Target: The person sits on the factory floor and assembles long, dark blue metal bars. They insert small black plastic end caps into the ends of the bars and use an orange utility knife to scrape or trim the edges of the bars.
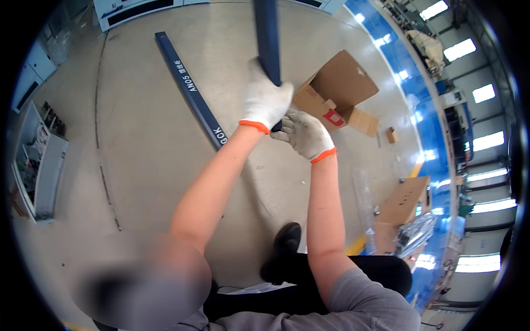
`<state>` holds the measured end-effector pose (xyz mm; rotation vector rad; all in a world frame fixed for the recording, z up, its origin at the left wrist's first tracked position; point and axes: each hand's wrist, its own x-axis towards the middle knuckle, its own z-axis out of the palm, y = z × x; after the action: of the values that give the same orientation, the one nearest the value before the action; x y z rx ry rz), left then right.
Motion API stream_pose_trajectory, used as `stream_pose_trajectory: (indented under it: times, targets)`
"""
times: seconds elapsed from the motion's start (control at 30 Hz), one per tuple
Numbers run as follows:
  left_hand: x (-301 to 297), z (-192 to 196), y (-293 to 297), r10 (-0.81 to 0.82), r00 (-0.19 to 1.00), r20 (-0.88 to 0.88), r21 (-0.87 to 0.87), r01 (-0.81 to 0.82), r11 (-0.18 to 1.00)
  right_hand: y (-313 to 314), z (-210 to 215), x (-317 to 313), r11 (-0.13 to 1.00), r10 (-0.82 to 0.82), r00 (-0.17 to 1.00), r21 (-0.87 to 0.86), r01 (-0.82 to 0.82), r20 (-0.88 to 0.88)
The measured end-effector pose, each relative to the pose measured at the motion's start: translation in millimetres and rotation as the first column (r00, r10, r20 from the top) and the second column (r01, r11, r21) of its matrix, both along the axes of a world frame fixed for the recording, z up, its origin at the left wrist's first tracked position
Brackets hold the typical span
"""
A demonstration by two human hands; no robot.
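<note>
My left hand (266, 98), in a white glove with an orange cuff, is closed round a long, narrow dark blue box (268, 41). This box stands up from my grip and runs out past the top edge of the view. Below the left hand its dark lower end shows, with the gloved fingers of my right hand (307, 136) curled against it. The left glove hides the part between. On the floor beyond my left forearm lies a second long dark blue box (190, 85) with white lettering, its near end hidden behind that arm.
An open cardboard carton (345, 83) sits on the floor to the right. Another carton (406, 201) stands nearer on that side, beside clear plastic wrapping (417, 231). At the left is a white open bin (49, 176) with things inside. White cabinets (138, 11) line the far side.
</note>
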<state>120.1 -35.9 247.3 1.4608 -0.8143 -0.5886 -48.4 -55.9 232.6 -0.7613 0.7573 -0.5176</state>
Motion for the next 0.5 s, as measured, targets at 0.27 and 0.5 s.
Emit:
stream_pose_trajectory:
  times: [0.27, 0.5]
  targets:
    - [-76, 44, -16, -0.213, 0.969, -0.122, 0.017, 0.217, 0.976, -15, 98, -50, 0.791, 0.27, 0.676, -0.243, -0.562, -0.686]
    - [-96, 49, -25, -0.135, 0.907, -0.4, 0.003, 0.148, 0.989, 28, 72, -93, 0.547, -0.245, 0.605, -0.623, -0.559, -0.757]
